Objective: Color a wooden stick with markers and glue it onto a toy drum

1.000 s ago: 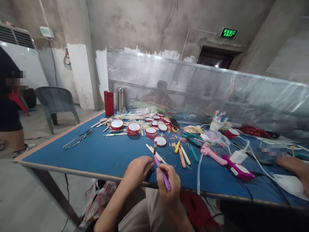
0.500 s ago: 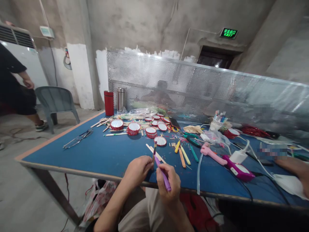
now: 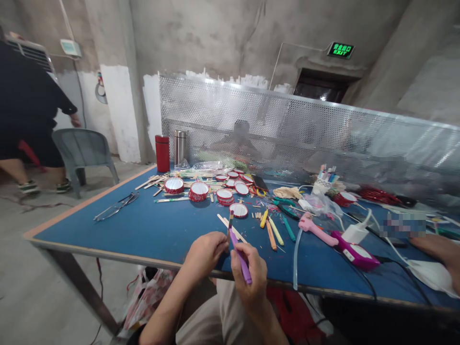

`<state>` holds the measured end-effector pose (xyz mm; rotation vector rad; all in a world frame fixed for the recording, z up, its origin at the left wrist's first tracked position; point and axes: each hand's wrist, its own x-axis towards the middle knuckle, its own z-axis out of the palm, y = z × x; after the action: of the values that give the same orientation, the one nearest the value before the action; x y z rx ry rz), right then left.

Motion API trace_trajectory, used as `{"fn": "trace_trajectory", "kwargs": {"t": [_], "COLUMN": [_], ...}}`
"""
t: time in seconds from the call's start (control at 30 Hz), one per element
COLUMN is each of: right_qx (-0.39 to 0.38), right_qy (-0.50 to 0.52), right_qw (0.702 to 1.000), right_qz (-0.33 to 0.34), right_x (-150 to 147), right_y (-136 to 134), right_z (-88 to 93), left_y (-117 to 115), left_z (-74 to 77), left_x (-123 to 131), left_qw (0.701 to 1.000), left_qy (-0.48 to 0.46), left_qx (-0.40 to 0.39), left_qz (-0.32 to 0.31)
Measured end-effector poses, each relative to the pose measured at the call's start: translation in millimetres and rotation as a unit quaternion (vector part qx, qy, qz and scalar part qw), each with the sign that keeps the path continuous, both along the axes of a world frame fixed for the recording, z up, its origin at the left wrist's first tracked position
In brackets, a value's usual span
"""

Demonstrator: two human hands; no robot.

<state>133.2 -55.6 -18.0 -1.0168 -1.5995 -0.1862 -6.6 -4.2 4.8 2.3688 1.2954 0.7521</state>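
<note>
My left hand (image 3: 207, 251) is closed on a thin wooden stick (image 3: 230, 223) that stands up from its fingertips, its upper part coloured dark. My right hand (image 3: 250, 274) grips a purple marker (image 3: 241, 258) like a pen, with the tip against the stick. Both hands hover over the near edge of the blue table (image 3: 143, 230).
Small red-rimmed drums (image 3: 199, 189), loose wooden sticks and coloured markers (image 3: 276, 231) litter the table's middle. A pink glue gun (image 3: 338, 239), cables, glasses (image 3: 115, 206), a red flask (image 3: 162, 153) and a steel flask lie around. Another person's hand (image 3: 438, 249) rests at right. A person walks by a chair (image 3: 82, 149) at left.
My right hand has shifted the purple marker slightly along the stick. The person at left has walked further into view, towards the chair.
</note>
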Motion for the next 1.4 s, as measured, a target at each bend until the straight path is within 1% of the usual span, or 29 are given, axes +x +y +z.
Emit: {"fn": "trace_trajectory", "kwargs": {"t": [0.17,0.4,0.47,0.6,0.73,0.93,1.0,1.1,1.27,1.4], "right_qx": [0.007,0.01,0.012,0.002,-0.002,0.01,0.011,0.016,0.007,0.013], "right_qy": [0.036,0.034,0.025,0.003,0.006,0.024,0.024,0.017,0.036,0.026], "right_qw": [0.999,0.999,1.0,1.0,0.999,1.0,1.0,1.0,0.999,0.999], "right_qz": [-0.017,-0.024,-0.015,0.029,0.038,0.012,0.014,0.017,-0.02,-0.024], "right_x": [-1.7,-2.2,-1.4,-0.1,-0.5,-2.0,-2.1,-2.0,-1.9,-1.3], "right_y": [-2.0,-1.1,-0.7,0.1,0.9,2.1,2.1,1.4,-1.9,-2.6], "right_z": [1.4,2.9,2.4,1.2,0.7,3.5,3.8,2.8,0.6,-0.9], "left_y": [-0.5,-1.1,-1.0,-0.5,-0.4,-1.7,-1.7,-1.5,-1.6,-1.5], "left_z": [0.0,1.0,0.7,0.5,1.3,3.1,2.8,2.2,2.5,2.2], "left_x": [-0.3,0.1,0.2,0.4,0.3,0.1,0.0,0.0,0.2,0.1], "left_qw": [1.0,1.0,1.0,1.0,1.0,1.0,1.0,1.0,1.0,1.0], "left_qy": [0.009,0.005,0.005,0.005,0.011,0.015,0.015,0.009,0.01,0.007], "left_qx": [0.011,0.012,0.01,0.002,0.004,0.008,0.01,0.006,0.009,0.006], "left_qz": [0.004,0.003,0.0,0.001,0.003,0.007,0.005,0.001,0.006,0.006]}}
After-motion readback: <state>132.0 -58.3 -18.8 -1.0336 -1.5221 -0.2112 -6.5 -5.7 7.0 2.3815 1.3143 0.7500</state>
